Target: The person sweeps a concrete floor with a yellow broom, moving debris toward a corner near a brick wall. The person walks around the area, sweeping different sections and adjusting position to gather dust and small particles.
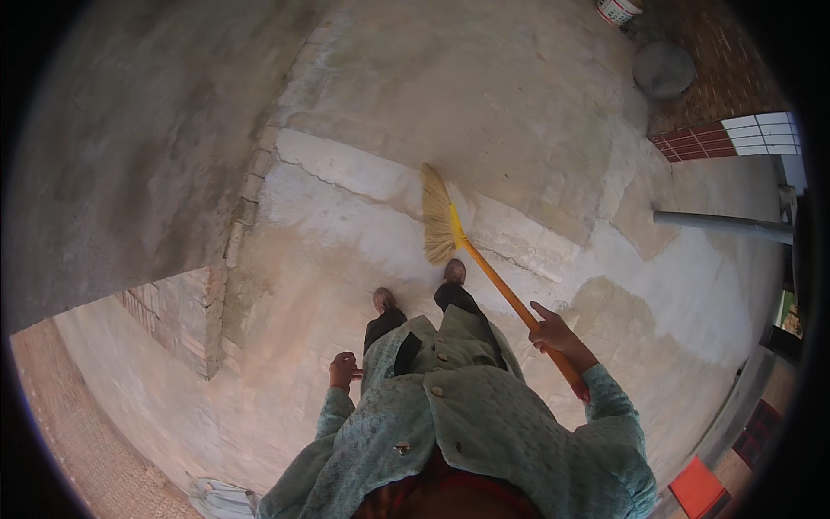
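Person in a green buttoned coat (467, 424) stands looking down. Left hand (343, 370) curled into a loose fist by the hip, holding nothing I can see. Right hand (558, 333) wrapped round the orange handle of a broom (484, 268), index finger stretched out along it. Handle slants up-left past both shoes (419, 285); straw bristles (437, 216) rest on the concrete floor (519, 130) just ahead of the feet. Farther off: grey pipe (722, 225) at right, round grey disc (664, 67) by brick paving (722, 69).

Green buttoned coat (467, 424), black trousers (389, 324), brown shoes (455, 272)
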{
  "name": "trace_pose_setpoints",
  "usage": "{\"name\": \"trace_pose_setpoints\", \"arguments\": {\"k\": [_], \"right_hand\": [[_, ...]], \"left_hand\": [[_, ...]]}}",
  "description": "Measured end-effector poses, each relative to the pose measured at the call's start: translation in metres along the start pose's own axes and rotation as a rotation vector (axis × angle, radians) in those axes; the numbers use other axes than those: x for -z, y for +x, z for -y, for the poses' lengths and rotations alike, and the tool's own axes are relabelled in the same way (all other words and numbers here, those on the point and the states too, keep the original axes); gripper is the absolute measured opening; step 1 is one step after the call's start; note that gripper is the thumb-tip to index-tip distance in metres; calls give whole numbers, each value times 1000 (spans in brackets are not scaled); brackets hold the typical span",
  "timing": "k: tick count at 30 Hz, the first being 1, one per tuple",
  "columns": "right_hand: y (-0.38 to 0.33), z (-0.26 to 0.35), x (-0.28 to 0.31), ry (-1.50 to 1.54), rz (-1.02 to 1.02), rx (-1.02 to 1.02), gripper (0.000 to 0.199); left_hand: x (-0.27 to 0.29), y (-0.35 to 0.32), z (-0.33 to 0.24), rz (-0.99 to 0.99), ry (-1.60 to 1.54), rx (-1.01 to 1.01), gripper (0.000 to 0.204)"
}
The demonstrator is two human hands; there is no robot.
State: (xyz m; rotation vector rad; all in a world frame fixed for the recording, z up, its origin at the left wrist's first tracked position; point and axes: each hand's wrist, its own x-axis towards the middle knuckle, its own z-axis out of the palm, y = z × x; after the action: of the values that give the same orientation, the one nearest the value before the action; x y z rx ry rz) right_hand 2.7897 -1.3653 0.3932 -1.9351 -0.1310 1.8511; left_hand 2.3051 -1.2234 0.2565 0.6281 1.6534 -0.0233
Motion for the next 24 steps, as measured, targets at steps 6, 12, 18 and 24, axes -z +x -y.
{"name": "trace_pose_setpoints", "arguments": {"k": [6,12,18,24], "right_hand": [[78,23,63,-247,-314,32,86],[92,87,75,-234,-526,205,80],[23,86,23,204,-162,363,78],[49,44,-43,406,266,215,80]], "left_hand": [[12,-9,-5,-41,-3,5,25],[14,-10,1,-62,-20,20,24],[0,0,0,-15,5,63,26],[3,-1,-8,-10,9,15,26]]}}
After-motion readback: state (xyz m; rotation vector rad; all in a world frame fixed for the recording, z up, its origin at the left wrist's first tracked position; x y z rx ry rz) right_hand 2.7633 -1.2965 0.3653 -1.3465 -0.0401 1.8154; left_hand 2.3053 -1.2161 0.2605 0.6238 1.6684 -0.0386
